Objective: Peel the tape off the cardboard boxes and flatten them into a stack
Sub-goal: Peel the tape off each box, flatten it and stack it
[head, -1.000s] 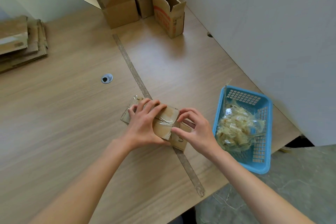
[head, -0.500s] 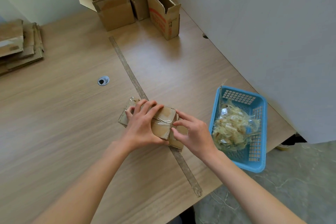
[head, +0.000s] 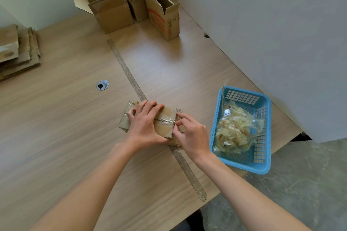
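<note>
A small brown cardboard box (head: 166, 127) lies on the wooden table near its front edge, with clear tape (head: 165, 121) running across its top. My left hand (head: 145, 126) lies over the box's left half, fingers spread on top and thumb along the near side, holding it down. At the box's right edge my right hand (head: 189, 133) pinches the end of the tape between thumb and forefinger. The box's left end (head: 125, 118) shows past my fingers.
A blue plastic basket (head: 244, 163) full of crumpled peeled tape sits to the right at the table edge. Three open upright boxes (head: 112, 11) stand at the back by the wall. A stack of flattened cardboard (head: 16, 52) lies far left. A cable grommet (head: 102, 84) is mid-table.
My right hand's thumb and forefinger have closed in on the tape at the box's right edge. My left hand stays on the box. The camera view shifted slightly.
</note>
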Action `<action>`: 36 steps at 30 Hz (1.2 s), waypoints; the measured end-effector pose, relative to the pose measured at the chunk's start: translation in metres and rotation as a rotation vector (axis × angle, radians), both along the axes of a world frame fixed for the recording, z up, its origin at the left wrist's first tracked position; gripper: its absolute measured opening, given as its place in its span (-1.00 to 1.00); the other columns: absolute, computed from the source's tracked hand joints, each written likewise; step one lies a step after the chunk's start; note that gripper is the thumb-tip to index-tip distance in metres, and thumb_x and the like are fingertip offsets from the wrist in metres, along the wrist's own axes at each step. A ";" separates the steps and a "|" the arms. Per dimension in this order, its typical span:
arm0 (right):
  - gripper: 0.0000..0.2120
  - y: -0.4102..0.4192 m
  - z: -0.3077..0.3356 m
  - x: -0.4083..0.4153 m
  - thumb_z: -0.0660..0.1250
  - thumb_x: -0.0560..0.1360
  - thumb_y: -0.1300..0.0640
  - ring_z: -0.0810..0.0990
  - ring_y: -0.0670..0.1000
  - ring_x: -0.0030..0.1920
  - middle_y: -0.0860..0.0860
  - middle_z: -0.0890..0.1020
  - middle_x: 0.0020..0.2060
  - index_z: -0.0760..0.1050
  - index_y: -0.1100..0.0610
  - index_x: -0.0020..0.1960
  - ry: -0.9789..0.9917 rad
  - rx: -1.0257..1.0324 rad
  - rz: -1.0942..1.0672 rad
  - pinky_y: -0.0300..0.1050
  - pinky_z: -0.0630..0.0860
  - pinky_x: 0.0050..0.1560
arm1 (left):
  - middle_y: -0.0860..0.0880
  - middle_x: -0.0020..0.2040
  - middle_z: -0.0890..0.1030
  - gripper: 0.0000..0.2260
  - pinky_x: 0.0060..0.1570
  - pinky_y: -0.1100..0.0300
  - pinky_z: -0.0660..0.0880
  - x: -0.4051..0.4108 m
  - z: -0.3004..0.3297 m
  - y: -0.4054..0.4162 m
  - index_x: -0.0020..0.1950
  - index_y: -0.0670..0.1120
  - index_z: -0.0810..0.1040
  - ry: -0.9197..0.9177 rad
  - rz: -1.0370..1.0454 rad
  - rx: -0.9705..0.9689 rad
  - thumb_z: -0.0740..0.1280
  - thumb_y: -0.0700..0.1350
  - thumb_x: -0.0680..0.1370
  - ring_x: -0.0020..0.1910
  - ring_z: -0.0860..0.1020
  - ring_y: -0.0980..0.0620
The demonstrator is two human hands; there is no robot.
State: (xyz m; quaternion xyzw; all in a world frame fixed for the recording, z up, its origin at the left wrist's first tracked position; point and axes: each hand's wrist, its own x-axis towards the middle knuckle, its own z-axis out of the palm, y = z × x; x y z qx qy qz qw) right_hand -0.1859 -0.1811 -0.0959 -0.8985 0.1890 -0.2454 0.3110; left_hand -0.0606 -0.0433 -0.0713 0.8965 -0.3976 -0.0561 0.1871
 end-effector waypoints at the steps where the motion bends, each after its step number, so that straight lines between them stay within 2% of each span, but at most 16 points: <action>1: -0.96 -0.002 0.001 0.001 0.50 0.42 0.22 0.72 0.06 -0.15 -0.02 0.70 0.09 0.64 0.16 -0.16 -0.001 -0.027 0.017 0.03 0.65 -0.29 | 0.06 0.36 0.43 0.01 0.26 0.01 0.07 0.001 0.000 0.000 0.42 0.05 0.46 0.000 0.001 0.002 0.44 0.52 0.07 0.43 0.27 0.01; 5: -0.94 -0.017 0.004 0.006 0.43 0.43 0.20 0.63 0.09 -0.39 -0.03 0.66 -0.05 0.56 0.16 -0.19 0.017 -0.215 0.129 -0.08 0.50 -0.52 | 0.07 0.36 0.43 0.03 0.26 -0.05 0.12 0.004 0.002 0.000 0.42 0.06 0.46 -0.001 -0.014 0.026 0.40 0.55 0.06 0.41 0.28 0.00; 8: -0.91 -0.033 0.005 0.009 0.41 0.45 0.17 0.58 0.08 -0.45 -0.04 0.63 -0.16 0.53 0.14 -0.20 0.049 -0.334 0.210 -0.17 0.38 -0.58 | 0.07 0.36 0.43 0.02 0.26 -0.08 0.14 0.003 0.000 -0.001 0.41 0.06 0.46 -0.014 -0.019 0.042 0.41 0.55 0.06 0.41 0.27 0.00; 10: -0.91 -0.038 0.001 0.005 0.37 0.51 0.13 0.60 0.03 -0.39 -0.05 0.64 -0.19 0.57 0.12 -0.14 0.073 -0.294 0.240 -0.13 0.46 -0.51 | 0.06 0.36 0.44 0.02 0.25 -0.09 0.14 0.002 -0.001 -0.002 0.41 0.05 0.46 -0.020 -0.023 0.045 0.40 0.56 0.07 0.41 0.27 0.00; 12: -0.86 -0.039 -0.003 -0.002 0.32 0.56 0.09 0.66 -0.04 -0.22 -0.07 0.69 -0.11 0.63 0.09 0.01 0.080 -0.112 0.241 -0.05 0.62 -0.29 | 0.05 0.36 0.44 0.03 0.24 -0.08 0.13 0.002 -0.002 -0.001 0.42 0.04 0.45 -0.024 -0.036 0.045 0.39 0.57 0.07 0.41 0.26 -0.01; 14: -0.78 -0.039 -0.007 -0.009 0.32 0.58 0.08 0.67 -0.12 -0.07 -0.07 0.71 0.01 0.62 0.10 0.18 0.102 0.049 0.253 -0.10 0.65 -0.06 | 0.04 0.36 0.44 0.03 0.25 -0.09 0.13 0.003 -0.003 0.000 0.42 0.04 0.44 -0.028 -0.045 0.044 0.39 0.57 0.08 0.41 0.26 -0.02; 16: -0.71 -0.037 -0.009 -0.012 0.35 0.58 0.03 0.67 -0.13 -0.01 -0.07 0.70 0.08 0.58 0.09 0.26 0.130 0.057 0.262 -0.16 0.63 0.00 | 0.03 0.36 0.44 0.03 0.25 -0.12 0.15 0.004 -0.004 0.000 0.42 0.04 0.44 -0.032 -0.046 0.044 0.40 0.57 0.08 0.41 0.26 -0.03; 18: -0.73 -0.035 -0.010 -0.010 0.41 0.56 0.03 0.68 -0.10 -0.02 -0.06 0.70 0.07 0.59 0.10 0.22 0.105 -0.005 0.252 -0.13 0.65 -0.05 | 0.04 0.37 0.43 0.02 0.27 -0.14 0.16 0.004 -0.005 0.000 0.42 0.04 0.42 -0.033 -0.050 0.045 0.42 0.57 0.09 0.42 0.25 -0.03; 21: -0.90 -0.035 -0.008 -0.003 0.44 0.54 0.15 0.66 -0.06 -0.06 -0.07 0.67 0.04 0.63 0.12 0.04 0.044 -0.101 0.241 -0.06 0.63 -0.21 | 0.05 0.37 0.42 0.03 0.28 -0.14 0.15 0.005 -0.005 0.001 0.42 0.05 0.42 -0.028 -0.047 0.045 0.42 0.56 0.08 0.43 0.24 -0.02; 23: -0.96 -0.040 -0.003 0.000 0.40 0.54 0.18 0.64 -0.03 -0.06 -0.06 0.63 0.07 0.57 0.14 -0.05 0.027 -0.251 0.292 -0.06 0.60 -0.31 | 0.05 0.39 0.40 0.04 0.30 -0.13 0.13 0.005 -0.005 0.003 0.43 0.05 0.41 -0.028 -0.064 0.055 0.41 0.56 0.07 0.44 0.24 -0.03; 26: -0.96 -0.053 0.017 0.005 0.35 0.52 0.23 0.67 0.01 0.08 0.03 0.63 0.09 0.51 0.18 -0.10 -0.019 -0.484 0.455 -0.15 0.60 -0.22 | 0.06 0.41 0.39 0.05 0.32 -0.11 0.10 0.007 -0.006 0.006 0.45 0.06 0.40 -0.043 -0.101 0.091 0.40 0.56 0.07 0.46 0.25 -0.04; 28: -0.97 -0.061 0.034 0.013 0.35 0.51 0.22 0.68 0.02 -0.02 0.05 0.65 0.05 0.51 0.19 -0.09 0.034 -0.531 0.565 -0.15 0.59 -0.27 | 0.07 0.42 0.38 0.05 0.33 -0.10 0.08 0.009 -0.006 0.007 0.47 0.08 0.38 -0.043 -0.117 0.104 0.40 0.56 0.08 0.47 0.25 -0.04; 30: -0.92 -0.064 0.051 0.022 0.28 0.56 0.14 0.63 0.06 -0.26 0.02 0.66 -0.08 0.48 0.16 -0.03 0.127 -0.389 0.623 0.02 0.59 -0.34 | 0.08 0.42 0.38 0.05 0.34 -0.06 0.04 0.010 -0.006 0.010 0.50 0.10 0.35 -0.041 -0.145 0.101 0.41 0.55 0.10 0.48 0.24 -0.04; 31: -0.88 -0.063 0.057 0.026 0.25 0.58 0.09 0.62 0.08 -0.30 0.00 0.66 -0.14 0.46 0.14 0.00 0.148 -0.290 0.629 0.07 0.57 -0.32 | 0.09 0.43 0.38 0.05 0.34 -0.04 0.03 0.011 -0.005 0.012 0.50 0.12 0.34 -0.039 -0.163 0.096 0.41 0.54 0.10 0.48 0.24 -0.04; 33: -0.85 -0.056 0.062 0.035 0.22 0.63 0.03 0.65 0.06 -0.21 -0.05 0.67 -0.13 0.45 0.11 0.06 0.140 -0.148 0.614 0.04 0.56 -0.20 | 0.10 0.44 0.38 0.03 0.34 -0.03 0.03 0.012 -0.005 0.015 0.50 0.13 0.31 -0.018 -0.183 0.091 0.41 0.53 0.11 0.49 0.23 -0.03; 36: -0.87 -0.047 0.058 0.047 0.21 0.66 -0.03 0.62 0.01 -0.04 -0.11 0.63 0.00 0.44 0.01 0.10 0.236 0.033 0.601 0.04 0.56 0.00 | 0.12 0.52 0.33 0.03 0.42 -0.08 0.06 0.012 -0.001 0.021 0.53 0.11 0.32 0.034 -0.187 0.096 0.43 0.51 0.13 0.55 0.16 0.04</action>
